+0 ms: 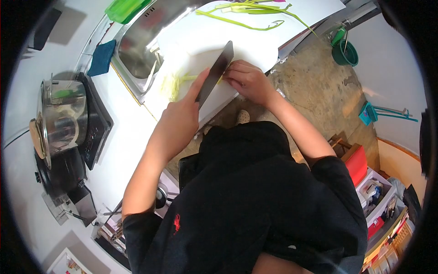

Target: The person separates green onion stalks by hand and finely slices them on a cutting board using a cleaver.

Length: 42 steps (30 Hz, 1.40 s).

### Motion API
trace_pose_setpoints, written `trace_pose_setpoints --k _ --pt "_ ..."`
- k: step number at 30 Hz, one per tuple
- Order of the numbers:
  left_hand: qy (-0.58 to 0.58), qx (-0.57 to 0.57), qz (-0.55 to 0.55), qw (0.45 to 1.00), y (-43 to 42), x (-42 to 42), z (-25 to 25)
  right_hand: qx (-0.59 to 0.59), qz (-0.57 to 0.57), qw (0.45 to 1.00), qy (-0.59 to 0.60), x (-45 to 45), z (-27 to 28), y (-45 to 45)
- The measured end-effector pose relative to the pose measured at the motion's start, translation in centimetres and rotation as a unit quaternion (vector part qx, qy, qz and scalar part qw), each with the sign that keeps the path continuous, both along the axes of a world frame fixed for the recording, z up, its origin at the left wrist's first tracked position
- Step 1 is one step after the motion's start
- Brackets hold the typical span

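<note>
My left hand (180,118) is closed round the handle of a large kitchen knife (216,73), with the index finger stretched along the blade. The blade slants over the white cutting board (205,98), its tip pointing away from me. On the far side of the blade, my right hand (248,81) pinches a thin pale green stalk (188,77), which passes under the knife. Its held end is mostly hidden by the fingers. Left of the knife lies a pile of pale green cut strips (169,86). Long green onion stalks (246,8) lie at the back of the worktop.
A steel sink (125,50) is set behind the board, with a blue cloth (102,58) at its edge and a green container (123,10) behind it. To the left, a glass pot (66,109) stands near a black cooktop (96,123). A green bucket (345,54) is at the right.
</note>
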<state>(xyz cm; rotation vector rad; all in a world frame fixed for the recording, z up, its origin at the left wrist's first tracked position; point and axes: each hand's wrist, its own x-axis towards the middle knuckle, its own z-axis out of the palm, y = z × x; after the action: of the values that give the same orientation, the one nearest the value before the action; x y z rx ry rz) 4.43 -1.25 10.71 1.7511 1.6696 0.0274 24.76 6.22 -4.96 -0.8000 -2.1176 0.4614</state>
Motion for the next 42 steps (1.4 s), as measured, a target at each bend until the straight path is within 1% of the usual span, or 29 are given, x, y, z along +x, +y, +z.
trace_pose_setpoints --k 4,7,10,19,22,25,28,31,34,37,40,42 --pt "0.010 -0.050 0.030 0.998 -0.7 -0.3 1.0 -0.004 -0.001 1.000 -0.005 0.0 0.3 0.0" --pt "0.004 -0.038 0.029 0.999 -1.2 -0.5 0.9 0.001 0.003 1.000 0.003 -0.1 0.3 0.0" --pt "-0.016 0.001 0.022 1.000 -2.1 -1.1 -0.1 0.003 0.005 1.000 0.007 0.0 0.2 0.1" --pt "0.023 -0.035 0.037 0.998 -2.5 -0.9 1.0 0.007 0.003 1.000 0.007 -0.1 0.1 0.1" --pt "0.019 -0.022 0.034 0.999 -3.6 -1.7 0.7 0.007 0.000 1.000 0.003 0.0 0.1 0.1" --pt "0.030 -0.050 0.044 0.997 -4.0 -1.7 1.4 -0.006 0.002 1.000 0.006 -0.1 0.0 0.1" --pt "0.021 -0.030 0.036 0.999 -3.8 -1.4 1.3 -0.010 0.008 1.000 -0.004 0.0 -0.1 0.1" --pt "0.038 -0.061 0.059 0.996 -3.9 -0.8 1.5 -0.003 0.012 1.000 0.001 0.0 -0.2 0.3" --pt "0.015 -0.017 0.048 0.999 -5.1 -1.6 0.8 -0.003 0.015 1.000 0.002 0.1 -0.1 0.4" --pt "0.020 0.002 0.037 0.999 -5.1 -1.4 0.7 0.001 0.014 1.000 -0.001 0.0 0.3 0.3" --pt "0.064 -0.018 0.038 0.997 -4.5 -0.6 0.5 -0.001 0.019 1.000 0.000 0.0 -0.1 0.4" --pt "0.061 -0.014 0.042 0.997 -5.1 -0.8 0.2 -0.004 0.016 1.000 0.001 0.2 -0.3 0.4"
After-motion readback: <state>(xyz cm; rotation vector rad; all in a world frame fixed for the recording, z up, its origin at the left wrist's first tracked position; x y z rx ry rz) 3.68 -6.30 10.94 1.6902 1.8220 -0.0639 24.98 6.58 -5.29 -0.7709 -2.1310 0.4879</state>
